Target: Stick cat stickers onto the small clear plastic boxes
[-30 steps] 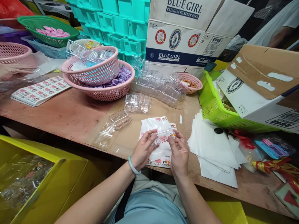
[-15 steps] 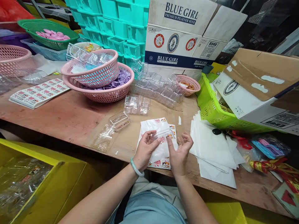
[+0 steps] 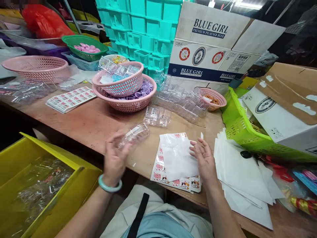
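My left hand (image 3: 115,160), with a pale green bangle at the wrist, is smeared by motion at the table's front edge. Its thumb and fingers close round the near end of a clear plastic box (image 3: 136,131); plastic shows between them. My right hand (image 3: 203,157) holds nothing, its fingers apart and loosely bent over the right side of the sticker sheets. Those sheets (image 3: 158,168), printed with cartoon cats and pink lettering, lie in front of me under a blank white sheet (image 3: 179,158). Another clear plastic box (image 3: 157,116) stands behind.
Pink baskets (image 3: 123,105) hold purple pieces and clear packaging. More clear boxes (image 3: 183,102) stand before a beer carton (image 3: 198,43). White papers (image 3: 232,168) lie at right beside a lime basket (image 3: 237,122). A yellow bin (image 3: 81,185) with clear packs is at lower left.
My left hand has moved left, away from the sheets, to the clear plastic box. My right hand has opened and stays over the sheets. The view has swung left.
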The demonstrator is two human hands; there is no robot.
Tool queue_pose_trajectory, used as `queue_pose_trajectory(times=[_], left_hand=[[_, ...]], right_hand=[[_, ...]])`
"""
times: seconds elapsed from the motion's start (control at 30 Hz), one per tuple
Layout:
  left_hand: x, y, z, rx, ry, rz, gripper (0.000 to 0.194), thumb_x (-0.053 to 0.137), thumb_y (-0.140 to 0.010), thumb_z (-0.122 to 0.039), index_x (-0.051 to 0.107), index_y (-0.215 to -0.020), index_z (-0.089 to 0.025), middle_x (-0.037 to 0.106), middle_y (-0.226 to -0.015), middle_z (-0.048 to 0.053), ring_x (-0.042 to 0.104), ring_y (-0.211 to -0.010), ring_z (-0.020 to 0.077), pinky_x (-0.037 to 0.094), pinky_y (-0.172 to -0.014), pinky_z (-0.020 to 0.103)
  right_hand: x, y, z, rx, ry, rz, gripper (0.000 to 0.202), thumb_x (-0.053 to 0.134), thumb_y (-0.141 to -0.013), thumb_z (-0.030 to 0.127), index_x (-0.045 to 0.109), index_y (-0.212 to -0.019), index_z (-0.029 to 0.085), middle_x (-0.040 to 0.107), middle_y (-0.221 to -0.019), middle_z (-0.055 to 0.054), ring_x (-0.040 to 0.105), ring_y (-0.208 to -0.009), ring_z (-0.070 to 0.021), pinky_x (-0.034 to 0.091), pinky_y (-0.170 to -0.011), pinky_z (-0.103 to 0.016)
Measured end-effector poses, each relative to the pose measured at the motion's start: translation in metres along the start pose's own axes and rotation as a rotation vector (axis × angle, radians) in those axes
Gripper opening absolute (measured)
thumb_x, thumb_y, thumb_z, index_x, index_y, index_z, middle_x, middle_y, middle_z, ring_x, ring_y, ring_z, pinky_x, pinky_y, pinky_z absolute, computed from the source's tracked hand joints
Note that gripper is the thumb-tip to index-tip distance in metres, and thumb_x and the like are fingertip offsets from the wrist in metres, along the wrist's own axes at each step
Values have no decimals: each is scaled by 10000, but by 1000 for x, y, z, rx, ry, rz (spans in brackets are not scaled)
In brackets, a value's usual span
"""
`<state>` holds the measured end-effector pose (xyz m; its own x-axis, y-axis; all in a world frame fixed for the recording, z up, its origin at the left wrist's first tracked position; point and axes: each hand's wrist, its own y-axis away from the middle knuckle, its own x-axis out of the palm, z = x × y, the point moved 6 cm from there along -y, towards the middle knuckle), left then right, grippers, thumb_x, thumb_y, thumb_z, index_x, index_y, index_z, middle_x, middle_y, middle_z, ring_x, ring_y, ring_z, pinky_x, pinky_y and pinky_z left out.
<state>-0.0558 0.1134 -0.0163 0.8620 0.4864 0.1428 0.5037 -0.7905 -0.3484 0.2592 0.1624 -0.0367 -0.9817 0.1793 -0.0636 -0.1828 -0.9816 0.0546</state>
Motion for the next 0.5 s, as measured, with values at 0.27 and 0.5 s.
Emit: queue_pose_trajectory(times=[0.27,0.5], left_hand=[[-42,-77,62,-43,-473,20,604,718,-730,-300,400,-1230,-186,444,-1315,135,415,-1278,292,330,-1081,503],[40,1,21,-134,-258,285,292,624,-826,-361,584,-1062,-195,621,-1106,111,604,-1039,252,484,-918,439]], right_hand=[[40,-15,6,-338,482,172,326,559,-852,413,620,-1115,231,647,-1161,-87,583,-1104,-251,441,-976,-461],[55,-32,-3,-364,925,478,1121,783,-593,559,175,-1495,290,261,-1542,-99,154,-1434,-342,207,-1128,-563]])
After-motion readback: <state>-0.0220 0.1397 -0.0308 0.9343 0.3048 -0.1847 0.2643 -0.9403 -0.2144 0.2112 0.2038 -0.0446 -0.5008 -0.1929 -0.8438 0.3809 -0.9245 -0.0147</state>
